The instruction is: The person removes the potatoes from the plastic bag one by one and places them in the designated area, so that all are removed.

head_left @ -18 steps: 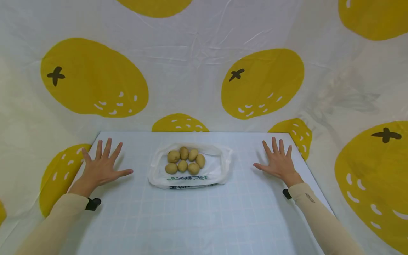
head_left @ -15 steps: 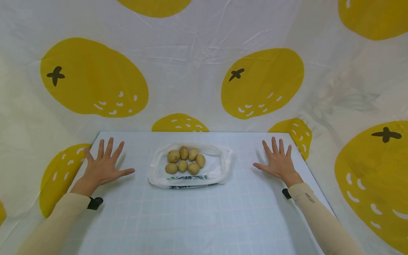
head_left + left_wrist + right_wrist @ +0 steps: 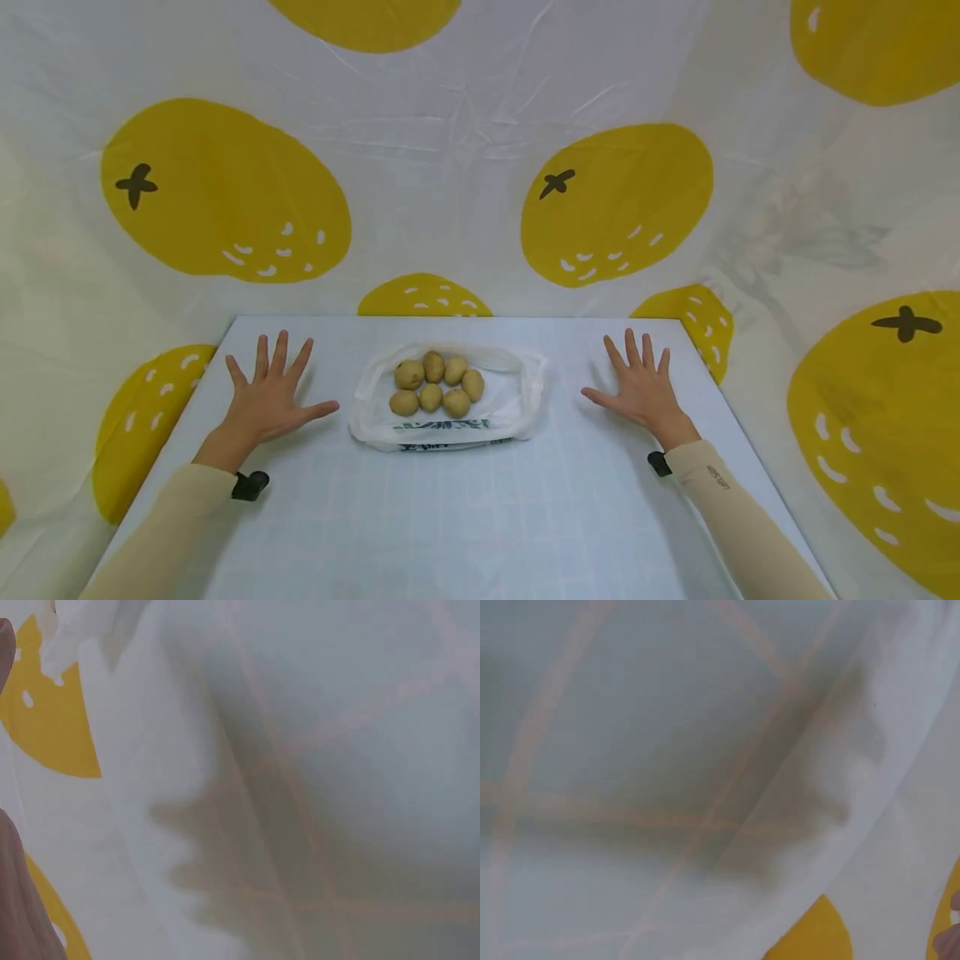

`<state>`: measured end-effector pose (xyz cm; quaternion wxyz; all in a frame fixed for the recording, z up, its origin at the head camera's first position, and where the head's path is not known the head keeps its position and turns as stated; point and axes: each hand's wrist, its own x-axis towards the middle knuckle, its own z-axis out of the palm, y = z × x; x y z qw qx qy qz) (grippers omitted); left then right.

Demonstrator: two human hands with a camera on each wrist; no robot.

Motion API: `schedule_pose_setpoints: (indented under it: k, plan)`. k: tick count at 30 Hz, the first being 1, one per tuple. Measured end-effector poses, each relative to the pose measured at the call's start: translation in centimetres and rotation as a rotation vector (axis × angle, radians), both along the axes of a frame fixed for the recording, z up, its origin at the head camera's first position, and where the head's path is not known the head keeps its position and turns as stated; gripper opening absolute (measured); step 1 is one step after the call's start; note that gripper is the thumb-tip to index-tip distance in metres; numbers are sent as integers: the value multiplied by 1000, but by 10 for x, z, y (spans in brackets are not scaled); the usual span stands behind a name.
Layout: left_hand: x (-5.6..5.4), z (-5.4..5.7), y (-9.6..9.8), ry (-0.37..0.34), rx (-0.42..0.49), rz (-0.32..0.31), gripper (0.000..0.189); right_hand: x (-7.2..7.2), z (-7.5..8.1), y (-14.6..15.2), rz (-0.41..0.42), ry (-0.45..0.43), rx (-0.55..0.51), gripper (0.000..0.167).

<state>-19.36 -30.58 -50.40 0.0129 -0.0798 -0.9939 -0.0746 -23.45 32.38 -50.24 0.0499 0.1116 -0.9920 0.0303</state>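
Note:
Several potatoes (image 3: pixel 431 397) lie grouped in the left part of a white plastic bag (image 3: pixel 510 402), which is spread open on the table with dark green print along its front. My left hand (image 3: pixel 262 406) is to the left of the bag, fingers spread, holding nothing. On the other side, my right hand (image 3: pixel 641 393) is spread in the same way, apart from the bag. Both hands appear raised over the table, with shadows below. The left wrist view catches part of the left hand (image 3: pixel 19 900) at its edge; fingertips (image 3: pixel 949 941) show at the right wrist view's edge.
The table (image 3: pixel 465 525) has a pale blue checked cover. Behind and beside it hangs a white curtain (image 3: pixel 442 183) printed with large yellow fruit. A dark band (image 3: pixel 250 486) sits at the left wrist, and another dark band (image 3: pixel 659 463) at the right.
Both hands have moved inward, the left one to the right and the right one slightly to the left. The whole head view has shifted a little. Potatoes and bag stay put.

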Motion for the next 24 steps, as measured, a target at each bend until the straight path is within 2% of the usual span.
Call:
schedule_pose_setpoints:
  k: [4, 14, 20, 24]
  plan:
    - [0, -3, 9, -3, 51, 11, 122, 2, 1, -8, 7, 26, -59, 108]
    - [0, -9, 41, -59, 181, 28, 123, 0, 9, -33, 30, 22, -136, 108]
    - [1, -14, 60, -78, 323, 23, 118, 0, 18, -50, 66, 27, -153, 106]
    - [3, -18, 71, -77, 421, -10, 111, 1, 23, -64, 90, 20, -172, 104]
